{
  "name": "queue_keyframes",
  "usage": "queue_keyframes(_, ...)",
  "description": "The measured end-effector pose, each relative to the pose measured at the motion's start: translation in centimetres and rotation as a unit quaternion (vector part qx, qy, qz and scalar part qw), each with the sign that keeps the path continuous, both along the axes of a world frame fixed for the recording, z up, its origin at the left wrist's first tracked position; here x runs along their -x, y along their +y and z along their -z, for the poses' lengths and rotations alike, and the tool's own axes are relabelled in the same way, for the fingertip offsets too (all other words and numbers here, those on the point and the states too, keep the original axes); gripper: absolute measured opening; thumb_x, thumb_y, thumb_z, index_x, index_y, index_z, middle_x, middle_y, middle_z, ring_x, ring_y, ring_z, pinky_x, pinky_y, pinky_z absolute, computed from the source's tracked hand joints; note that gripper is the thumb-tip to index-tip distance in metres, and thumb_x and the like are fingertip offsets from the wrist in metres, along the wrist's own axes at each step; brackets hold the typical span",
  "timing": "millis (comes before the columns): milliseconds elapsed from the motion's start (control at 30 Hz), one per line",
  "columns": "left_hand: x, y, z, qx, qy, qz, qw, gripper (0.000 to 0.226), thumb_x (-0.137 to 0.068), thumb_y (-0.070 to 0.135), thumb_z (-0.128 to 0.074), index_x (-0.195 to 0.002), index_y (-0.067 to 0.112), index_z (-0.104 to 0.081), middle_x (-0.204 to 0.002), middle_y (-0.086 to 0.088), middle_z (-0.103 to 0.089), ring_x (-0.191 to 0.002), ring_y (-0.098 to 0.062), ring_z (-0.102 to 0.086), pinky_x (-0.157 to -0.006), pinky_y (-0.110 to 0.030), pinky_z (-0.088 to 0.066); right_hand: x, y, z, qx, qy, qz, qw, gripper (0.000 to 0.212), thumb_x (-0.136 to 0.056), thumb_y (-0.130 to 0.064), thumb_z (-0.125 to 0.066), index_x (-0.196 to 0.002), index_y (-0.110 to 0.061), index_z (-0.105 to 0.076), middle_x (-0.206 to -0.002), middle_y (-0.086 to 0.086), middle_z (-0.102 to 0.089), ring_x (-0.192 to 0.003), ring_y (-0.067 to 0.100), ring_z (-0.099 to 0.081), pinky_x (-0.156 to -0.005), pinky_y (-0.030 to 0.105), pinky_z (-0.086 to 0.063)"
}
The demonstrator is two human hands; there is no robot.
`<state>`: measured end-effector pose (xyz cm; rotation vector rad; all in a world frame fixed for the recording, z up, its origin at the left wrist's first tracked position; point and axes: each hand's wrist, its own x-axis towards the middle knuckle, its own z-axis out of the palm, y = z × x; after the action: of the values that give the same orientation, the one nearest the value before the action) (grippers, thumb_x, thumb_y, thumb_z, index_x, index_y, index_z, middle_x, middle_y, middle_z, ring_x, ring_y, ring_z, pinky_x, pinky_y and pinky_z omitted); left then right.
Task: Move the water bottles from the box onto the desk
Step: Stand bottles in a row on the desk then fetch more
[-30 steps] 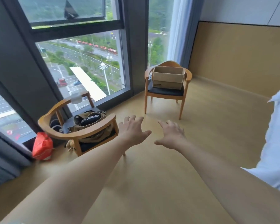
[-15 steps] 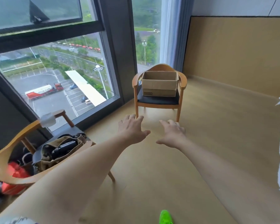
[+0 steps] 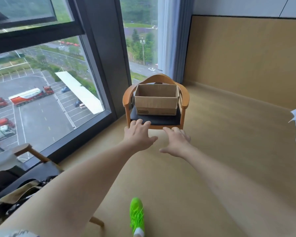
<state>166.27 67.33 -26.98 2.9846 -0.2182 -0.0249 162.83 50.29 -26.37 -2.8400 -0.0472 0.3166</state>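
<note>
1. Reaching forward, I hold my left hand and right hand out, fingers spread and relaxed, grasping nothing.
2. An open cardboard box sits on the dark seat of a wooden chair, toward the seat's back edge, well apart from both hands.
3. No water bottles are visible; the box walls hide its inside, so I cannot tell how many there are.
4. I judge full bottles would be fairly heavy, smooth and a little slippery, with thin walls that give under squeezing.
5. I would grip each around its middle, upright, or by the neck below the cap.
6. No desk is in view.
</note>
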Motion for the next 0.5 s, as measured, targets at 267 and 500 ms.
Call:
queue_keyframes(267,-18.5,0.2,1.8,0.009,-0.007,0.044,0.999,0.072,-0.084,0.070,-0.058,-0.144,0.031,-0.047,-0.142,-0.003,-0.051,-0.132,-0.029,-0.043,-0.099,-0.050,-0.043,-17.8,1.2,2.1,0.005,-0.003,0.035,0.999,0.095,-0.077,-0.058,-0.077,-0.154,-0.036,-0.026,-0.152,0.006,-0.036,-0.139,0.030,-0.034,-0.107,0.047,-0.034)
queue_keyframes(500,-33.7,1.6,-0.7,0.024,-0.001,0.077,0.997,0.068,-0.086,0.065,-0.061,-0.144,0.030,-0.048,-0.141,-0.005,-0.052,-0.133,-0.030,-0.043,-0.101,-0.051,-0.042,-32.8,3.2,0.7,-0.003,-0.017,0.066,0.998,0.093,-0.076,-0.058,-0.077,-0.153,-0.036,-0.029,-0.152,0.006,-0.040,-0.139,0.032,-0.038,-0.112,0.053,-0.037)
